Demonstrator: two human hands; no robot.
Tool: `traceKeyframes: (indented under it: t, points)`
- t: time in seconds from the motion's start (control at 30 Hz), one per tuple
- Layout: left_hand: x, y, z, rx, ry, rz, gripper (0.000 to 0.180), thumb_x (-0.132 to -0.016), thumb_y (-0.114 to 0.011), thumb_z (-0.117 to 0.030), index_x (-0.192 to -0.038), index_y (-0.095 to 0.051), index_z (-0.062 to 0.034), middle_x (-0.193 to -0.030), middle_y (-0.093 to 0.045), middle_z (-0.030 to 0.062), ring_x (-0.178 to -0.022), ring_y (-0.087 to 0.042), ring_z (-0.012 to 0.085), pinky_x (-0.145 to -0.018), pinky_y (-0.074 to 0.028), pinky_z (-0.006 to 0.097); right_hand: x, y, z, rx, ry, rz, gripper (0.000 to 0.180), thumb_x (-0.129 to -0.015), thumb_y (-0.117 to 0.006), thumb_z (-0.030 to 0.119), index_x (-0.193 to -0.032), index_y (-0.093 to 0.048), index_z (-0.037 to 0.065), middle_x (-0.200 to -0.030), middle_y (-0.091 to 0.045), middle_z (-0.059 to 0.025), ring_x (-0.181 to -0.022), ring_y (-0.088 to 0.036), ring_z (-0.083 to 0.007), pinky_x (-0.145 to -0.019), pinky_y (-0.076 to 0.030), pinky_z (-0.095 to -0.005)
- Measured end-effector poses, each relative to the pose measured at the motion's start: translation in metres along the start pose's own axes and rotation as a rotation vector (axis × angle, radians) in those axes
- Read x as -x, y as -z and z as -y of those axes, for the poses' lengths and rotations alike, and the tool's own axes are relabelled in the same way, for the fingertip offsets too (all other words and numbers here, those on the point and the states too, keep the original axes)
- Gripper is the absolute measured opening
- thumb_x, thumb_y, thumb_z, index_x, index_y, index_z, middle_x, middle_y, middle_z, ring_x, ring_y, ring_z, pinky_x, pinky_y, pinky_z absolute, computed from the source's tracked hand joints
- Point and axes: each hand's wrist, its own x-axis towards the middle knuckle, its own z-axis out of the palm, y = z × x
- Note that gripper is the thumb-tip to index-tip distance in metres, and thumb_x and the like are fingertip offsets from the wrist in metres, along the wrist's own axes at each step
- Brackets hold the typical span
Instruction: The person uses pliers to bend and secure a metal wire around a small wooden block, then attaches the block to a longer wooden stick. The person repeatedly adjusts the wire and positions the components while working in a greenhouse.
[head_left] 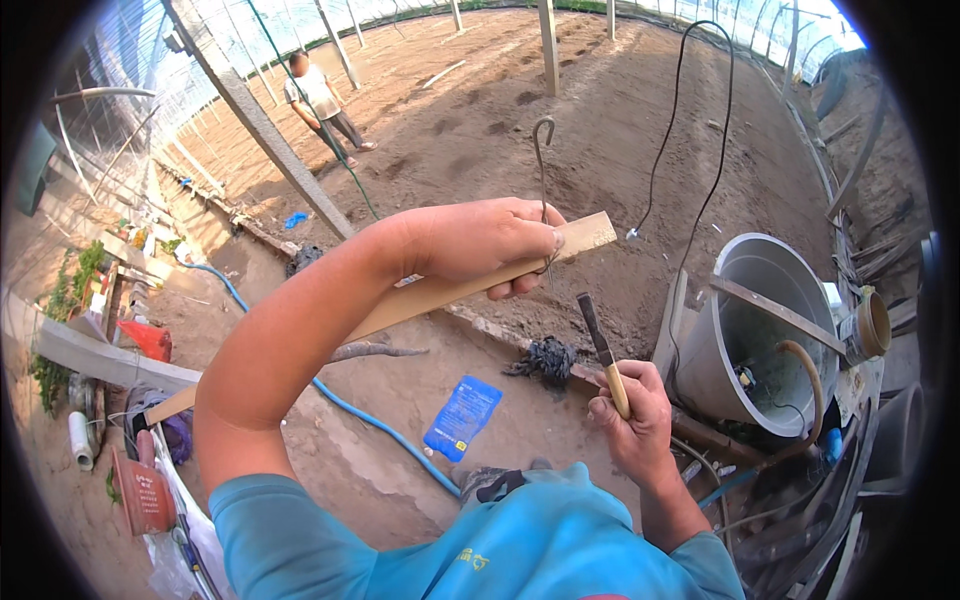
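Closest in was your blue shirt (540, 535), and just past it your right hand (640, 425) was wrapped around the pale handle of a hand tool (603, 348), its dark metal end pointing up and away, near the wooden board (587, 238) but not touching it. Your left hand (480, 235), apart from the right, was clamped on that board near its far end, holding it off the ground across your front; a wire hook (543, 165) stood up beside the thumb (whether it was fixed to the wood or only pinched there, I could not tell). By my judgement you were partway along: board, hook and tool were all in hand, while bringing the tool to the wood seemed left to do. Farther out, a blue packet (463, 418) lay on the soil near a blue hose (385, 427), a grey tub (712, 350) stood to your right, and another person (318, 98) stood well beyond.
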Motion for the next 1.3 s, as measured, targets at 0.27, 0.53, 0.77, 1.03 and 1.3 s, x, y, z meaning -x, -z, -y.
traceKeyframes:
  t: [0.27, 0.53, 0.77, 1.03, 1.3]
  points:
    - [-0.006, 0.001, -0.008, -0.021, 0.015, 0.023, 0.039, -0.107, -0.047, -0.027, -0.136, -0.052, -0.0021, -0.088, -0.064, 0.0041, -0.068, -0.060, 0.0119, -0.065, -0.053, 0.029, -0.023, 0.003, 0.025, 0.184, 0.102, -0.090, 0.043, -0.083, -0.088, 0.004, -0.123, -0.074, -0.002, -0.123, -0.063, -0.0179, -0.097, -0.068, -0.0298, -0.085, -0.058, -0.0392]
    - [-0.014, 0.006, -0.003, -0.003, -0.021, 0.058, 0.039, -0.107, -0.047, -0.027, -0.135, -0.053, -0.0015, -0.089, -0.065, 0.0050, -0.069, -0.060, 0.0121, -0.067, -0.053, 0.030, -0.029, 0.011, 0.050, 0.250, 0.064, -0.062, 0.046, -0.082, -0.088, 0.005, -0.125, -0.074, -0.001, -0.128, -0.064, -0.0217, -0.106, -0.070, -0.0351, -0.091, -0.059, -0.0425]
    - [-0.028, 0.011, -0.006, -0.055, -0.033, 0.044, 0.042, -0.111, -0.047, -0.029, -0.139, -0.050, 0.0017, -0.088, -0.065, 0.0046, -0.068, -0.061, 0.0115, -0.064, -0.052, 0.028, -0.039, 0.018, 0.074, 0.488, 0.032, -0.027, 0.048, -0.081, -0.088, 0.012, -0.126, -0.075, 0.002, -0.133, -0.065, -0.0249, -0.113, -0.067, -0.0426, -0.097, -0.057, -0.0485]
    - [-0.074, 0.006, -0.013, -0.227, -0.146, 0.135, 0.038, -0.108, -0.046, -0.028, -0.129, -0.055, 0.0018, -0.089, -0.067, 0.0069, -0.069, -0.063, 0.0125, -0.066, -0.054, 0.029, -0.042, 0.032, 0.099, 0.805, -0.043, -0.051, 0.045, -0.085, -0.086, 0.017, -0.126, -0.076, 0.003, -0.129, -0.067, -0.0244, -0.112, -0.067, -0.0414, -0.096, -0.056, -0.0482]
    - [-0.110, -0.009, -0.015, -0.387, -0.220, 0.219, 0.032, -0.102, -0.045, -0.026, -0.105, -0.062, 0.0005, -0.085, -0.066, 0.0052, -0.069, -0.062, 0.0136, -0.068, -0.053, 0.032, -0.033, 0.035, 0.128, 0.876, -0.198, -0.039, 0.037, -0.090, -0.081, 0.019, -0.124, -0.075, 0.003, -0.121, -0.068, -0.0194, -0.107, -0.069, -0.0385, -0.090, -0.057, -0.0472]
